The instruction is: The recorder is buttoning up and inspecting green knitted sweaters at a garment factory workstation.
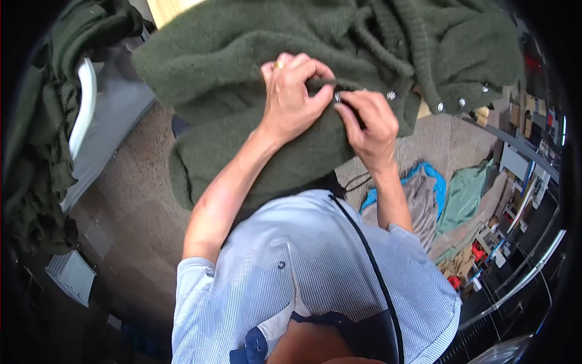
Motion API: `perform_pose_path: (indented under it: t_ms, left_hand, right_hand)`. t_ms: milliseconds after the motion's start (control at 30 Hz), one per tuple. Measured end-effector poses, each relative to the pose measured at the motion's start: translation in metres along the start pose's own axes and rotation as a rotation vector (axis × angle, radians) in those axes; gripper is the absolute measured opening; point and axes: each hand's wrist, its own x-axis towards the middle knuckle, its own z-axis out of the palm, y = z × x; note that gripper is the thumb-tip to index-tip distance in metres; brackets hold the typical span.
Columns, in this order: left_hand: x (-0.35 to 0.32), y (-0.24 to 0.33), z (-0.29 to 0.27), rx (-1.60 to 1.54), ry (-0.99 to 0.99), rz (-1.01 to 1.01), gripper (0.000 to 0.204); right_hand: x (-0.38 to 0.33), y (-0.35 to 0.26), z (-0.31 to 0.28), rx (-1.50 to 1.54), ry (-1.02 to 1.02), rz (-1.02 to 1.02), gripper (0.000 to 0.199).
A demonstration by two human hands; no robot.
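A dark green knit cardigan point(230, 67) lies spread before me, its lower part draping toward my lap. My left hand point(291, 91), with a gold ring on one finger, is closed in a pinch on the cardigan's front edge. Just to its right, my right hand point(371, 124) holds a small shiny button point(337, 97) between thumb and forefinger. The fingertips of both hands nearly meet at that edge. Another sparkling button point(391, 96) sits right of my right hand. Farther right, several similar buttons line a ribbed band point(430, 73) of the knit.
Light wood point(167, 11) shows under the cardigan's far edge. More dark green knitwear point(36, 151) is heaped at the left beside a white curved bar point(85, 103). Grey, blue and green cloths point(464, 194) lie on the floor at right, near cluttered shelving point(515, 224).
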Motion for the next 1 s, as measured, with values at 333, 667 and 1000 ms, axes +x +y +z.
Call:
perform_pose_path:
  t_ms: [333,667,1000]
  left_hand:
    - [-0.013,0.003,-0.013,0.097,-0.079,0.072,0.013]
    - [-0.013,0.001,-0.017,0.082,-0.155,0.063,0.02]
    - [-0.018,-0.004,-0.022,0.002,-0.217,-0.001,0.025]
  right_hand:
    - [-0.005,-0.005,0.016,-0.12,0.042,-0.099,0.018]
    - [-0.003,-0.013,0.022,-0.036,0.227,-0.181,0.023]
    - [-0.006,-0.015,0.024,-0.094,0.267,-0.31,0.02]
